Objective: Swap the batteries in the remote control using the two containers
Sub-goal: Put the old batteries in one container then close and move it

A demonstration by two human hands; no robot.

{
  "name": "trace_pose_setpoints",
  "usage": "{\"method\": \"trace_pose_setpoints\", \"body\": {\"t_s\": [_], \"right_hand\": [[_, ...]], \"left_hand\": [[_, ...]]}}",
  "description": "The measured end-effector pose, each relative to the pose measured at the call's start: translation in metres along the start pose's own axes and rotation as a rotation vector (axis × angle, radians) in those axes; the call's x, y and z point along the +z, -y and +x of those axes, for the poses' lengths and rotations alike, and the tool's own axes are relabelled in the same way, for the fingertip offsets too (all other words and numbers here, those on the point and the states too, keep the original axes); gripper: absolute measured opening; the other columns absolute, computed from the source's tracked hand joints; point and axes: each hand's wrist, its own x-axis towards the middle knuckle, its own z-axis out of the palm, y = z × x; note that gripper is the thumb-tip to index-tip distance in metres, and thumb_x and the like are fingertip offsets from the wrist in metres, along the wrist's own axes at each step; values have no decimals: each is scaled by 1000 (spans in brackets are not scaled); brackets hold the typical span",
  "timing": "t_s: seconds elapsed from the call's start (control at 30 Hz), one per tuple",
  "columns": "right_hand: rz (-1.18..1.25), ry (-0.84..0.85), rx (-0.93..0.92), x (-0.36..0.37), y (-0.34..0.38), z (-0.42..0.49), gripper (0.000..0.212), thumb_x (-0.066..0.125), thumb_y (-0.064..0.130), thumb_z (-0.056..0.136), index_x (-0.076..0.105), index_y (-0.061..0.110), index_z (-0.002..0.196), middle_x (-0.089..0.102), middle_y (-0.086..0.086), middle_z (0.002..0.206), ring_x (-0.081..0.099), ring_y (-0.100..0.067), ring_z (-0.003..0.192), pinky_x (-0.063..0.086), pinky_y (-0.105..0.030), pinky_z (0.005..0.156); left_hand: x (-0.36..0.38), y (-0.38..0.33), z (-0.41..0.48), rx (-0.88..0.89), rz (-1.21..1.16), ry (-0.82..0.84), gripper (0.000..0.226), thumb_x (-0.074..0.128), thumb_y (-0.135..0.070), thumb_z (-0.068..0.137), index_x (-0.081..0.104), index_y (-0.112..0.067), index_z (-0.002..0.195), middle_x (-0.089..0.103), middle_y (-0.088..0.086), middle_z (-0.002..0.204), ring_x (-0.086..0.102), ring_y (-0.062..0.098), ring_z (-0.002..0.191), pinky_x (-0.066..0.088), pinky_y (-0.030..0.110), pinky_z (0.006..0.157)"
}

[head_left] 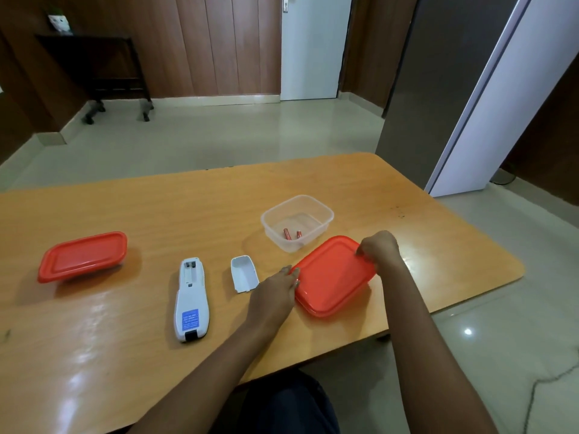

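Observation:
A white remote [189, 302] lies face down on the table, its battery bay open and empty. The loose battery cover [244, 274] lies just to its right. Behind that stands an open clear container [326, 211] with two red batteries [287, 233] in it. In front of it sits a container closed by a red lid [335, 277]. My left hand [275, 292] presses against its left edge. My right hand [379, 249] has its fingers curled over the lid's far right corner.
Another red lid [83, 256] lies at the left of the wooden table [125, 339]; I cannot tell whether a container is under it. The table's right edge runs close to the lidded container. A grey fridge [438, 89] stands beyond the table.

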Motion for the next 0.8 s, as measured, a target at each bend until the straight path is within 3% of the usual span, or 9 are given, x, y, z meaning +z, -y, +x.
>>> {"method": "trace_pose_setpoints", "body": {"t_s": [0.1, 0.2, 0.27, 0.37, 0.43, 0.57, 0.67, 0.73, 0.8], "right_hand": [[62, 14, -78, -17, 19, -9, 20, 68, -7, 69, 54, -3, 54, 53, -15, 65, 55, -29, 73, 44, -40, 63], [174, -41, -271, -32, 49, -25, 6, 68, -6, 69, 66, -3, 64, 58, -15, 69, 55, -26, 74, 48, -42, 68], [172, -156, -425, -30, 68, -39, 12, 63, -2, 72, 65, 8, 64, 60, -10, 75, 56, -25, 77, 48, -39, 70], [50, -439, -653, -1, 81, -53, 14, 55, 1, 77, 64, 6, 86, 62, -7, 88, 53, -24, 84, 41, -35, 69], [6, -535, -805, 33, 76, -54, 11, 55, -2, 76, 60, 3, 85, 62, -13, 87, 54, -30, 84, 42, -38, 68], [-273, -436, -952, 95, 57, -39, 14, 63, -2, 61, 58, 5, 72, 61, -14, 72, 60, -35, 70, 48, -37, 55], [-413, -231, -973, 122, 46, -32, 14, 61, 7, 77, 64, 4, 91, 63, -14, 92, 58, -35, 88, 45, -38, 66], [-267, -80, -923, 124, 47, -28, 20, 52, 10, 89, 62, 2, 104, 61, -15, 105, 55, -31, 98, 42, -36, 74], [8, -89, -829, 113, 55, -24, 18, 50, 5, 89, 63, -1, 100, 63, -17, 102, 57, -31, 95, 39, -31, 75]], "left_hand": [[-7, -2, 5, -22, -141, -138, 34, 43, -20, 96, 58, -13, 125, 61, 5, 130, 55, 19, 121, 41, 27, 96], [-27, -6, 22, -71, -239, -336, 30, 46, -13, 95, 60, -3, 120, 64, 14, 119, 59, 26, 110, 38, 23, 81], [-43, -4, 38, -137, -303, -412, 30, 45, -11, 94, 61, -2, 117, 65, 16, 116, 60, 30, 107, 42, 29, 84], [-60, 2, 60, -280, -452, -342, 28, 40, -17, 95, 60, -7, 111, 67, 17, 105, 63, 32, 94, 50, 39, 81], [-66, 5, 69, -323, -549, -284, 19, 38, -15, 95, 56, -10, 94, 65, 21, 95, 60, 30, 79, 48, 36, 74], [-68, 11, 88, -402, -619, -181, 24, 35, -15, 96, 52, -2, 87, 61, 25, 84, 57, 29, 70, 48, 36, 70], [-65, 15, 97, -463, -683, -111, 32, 35, -22, 99, 50, -5, 76, 59, 22, 77, 58, 31, 63, 49, 33, 62], [-62, 17, 101, -481, -730, -103, 34, 36, -24, 98, 51, -6, 74, 60, 24, 77, 60, 32, 63, 49, 33, 61], [-60, 17, 102, -473, -744, -91, 35, 38, -26, 98, 53, -2, 79, 60, 23, 72, 59, 32, 60, 48, 32, 59]]}}
